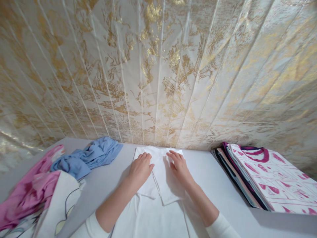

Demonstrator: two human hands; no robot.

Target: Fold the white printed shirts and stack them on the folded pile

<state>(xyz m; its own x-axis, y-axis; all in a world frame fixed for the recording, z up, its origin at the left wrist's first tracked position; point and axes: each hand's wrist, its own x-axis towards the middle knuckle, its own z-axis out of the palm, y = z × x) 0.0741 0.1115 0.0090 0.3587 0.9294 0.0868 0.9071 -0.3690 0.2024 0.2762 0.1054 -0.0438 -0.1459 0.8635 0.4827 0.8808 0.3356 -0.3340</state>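
Observation:
A white garment (160, 215), seemingly a shirt, lies on the table in front of me with its sides and two sleeve-like flaps turned inward. The flaps overlap near its middle. My left hand (141, 168) rests on the upper left part of the cloth, fingers lightly bent and thumb apart, with nothing gripped. On the upper right part lies my right hand (181, 168), palm down with its fingers spread. The garment's lower end runs out of view at the bottom.
At left is a loose heap with a blue garment (91, 155), a pink garment (37, 195) and a white printed cloth (63, 198). On the right stands a stack of folded clothes (279, 178), a pink-and-white shirt on top. A gold-patterned curtain (158, 72) hangs behind the white table (213, 178).

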